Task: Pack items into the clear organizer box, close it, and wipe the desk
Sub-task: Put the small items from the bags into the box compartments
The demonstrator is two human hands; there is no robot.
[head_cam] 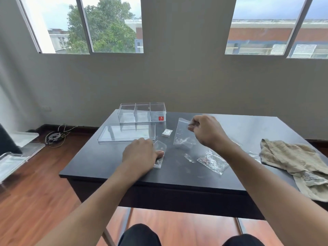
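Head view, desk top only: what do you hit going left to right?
Clear lid → left hand on a small bag → white packet → clear bag held up by the right hand → bag of reddish bits → beige cloth.

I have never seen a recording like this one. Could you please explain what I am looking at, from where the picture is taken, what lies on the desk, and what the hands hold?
There is no machine, only a person's two bare hands. The one picture comes from a camera worn on the head, looking forward and down.

On the dark desk stand a clear plastic organizer box with compartments, open, its flat clear lid lying in front, a small white packet, a clear bag with brownish bits and a crumpled beige cloth.

The right hand lifts a clear plastic bag by its top. The left hand rests on a smaller clear bag.
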